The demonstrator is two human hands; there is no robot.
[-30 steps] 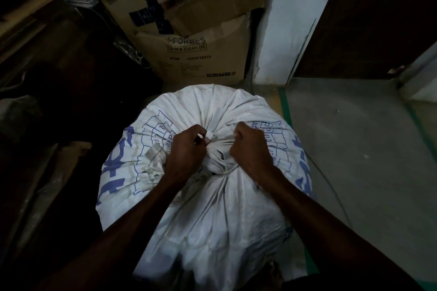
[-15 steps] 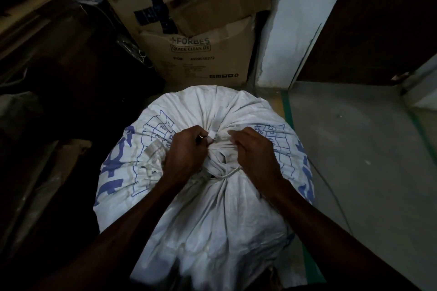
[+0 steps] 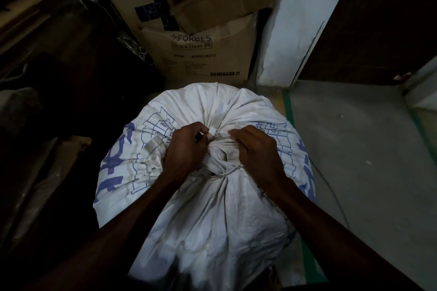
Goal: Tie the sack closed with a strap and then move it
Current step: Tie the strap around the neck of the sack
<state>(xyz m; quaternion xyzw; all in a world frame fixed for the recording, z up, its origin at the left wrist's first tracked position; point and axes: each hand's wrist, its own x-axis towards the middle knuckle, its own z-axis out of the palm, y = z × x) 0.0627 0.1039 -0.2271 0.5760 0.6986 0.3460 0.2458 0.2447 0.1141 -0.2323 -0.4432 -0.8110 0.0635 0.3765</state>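
Both hands, my left hand [image 3: 186, 149] and right hand [image 3: 257, 149], clamp the gathered neck of the white woven sack [image 3: 212, 208] on the floor near the cardboard boxes [image 3: 201, 54]. Soft, probably heavy; I'd grip below the strap [image 3: 228, 171].

Dim room. Stacked brown cardboard boxes [image 3: 201, 30] against the back; pale blue-white wall pillar [image 3: 293, 26] beside them; dark brown wooden door [image 3: 378, 19] at right; grey concrete floor [image 3: 354, 160] edged with green tape strip [image 3: 287, 106].
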